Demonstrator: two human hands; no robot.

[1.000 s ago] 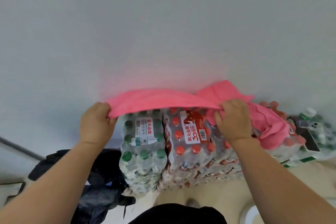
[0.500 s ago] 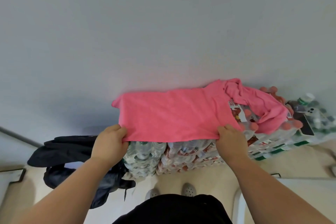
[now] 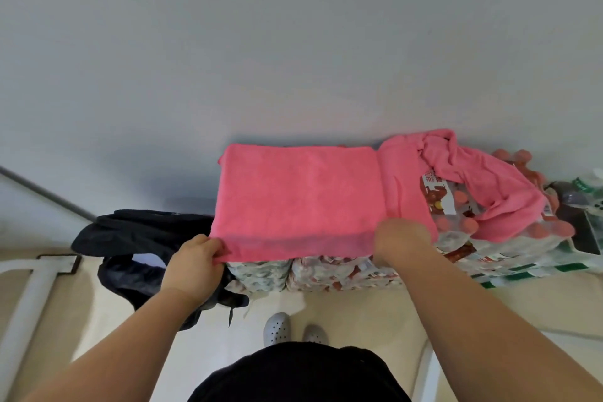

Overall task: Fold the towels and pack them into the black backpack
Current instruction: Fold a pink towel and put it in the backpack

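We look down on a pink towel (image 3: 293, 199) spread flat across the top of some shrink-wrapped packs of bottled water (image 3: 342, 274) that are stacked on the floor (image 3: 359, 313) against a pale wall (image 3: 293, 42). The towel's near edge hangs slightly over the front of the packs.

The left grip (image 3: 195, 261) pinches the towel's near left corner, its fingers curled onto the cloth. The right grip (image 3: 399, 241) holds the same near edge towards the right, with its fingertips tucked out of sight under the fabric. Both forearms reach in from the bottom of the view.

Just right of the flat towel, and touching it, a second pink towel (image 3: 483, 179) lies crumpled over the red-capped bottles of the neighbouring pack. Further right, at the frame's edge, we see a bottle with a green cap (image 3: 584, 183).

The black backpack (image 3: 137, 232) lies slumped on the floor just left of the packs, close to the wall, and the left forearm crosses in front of part of it. We cannot tell whether its main compartment is open.

Below the packs we see grey perforated shoes (image 3: 277, 328) and a black garment (image 3: 293, 375) on the person's body.
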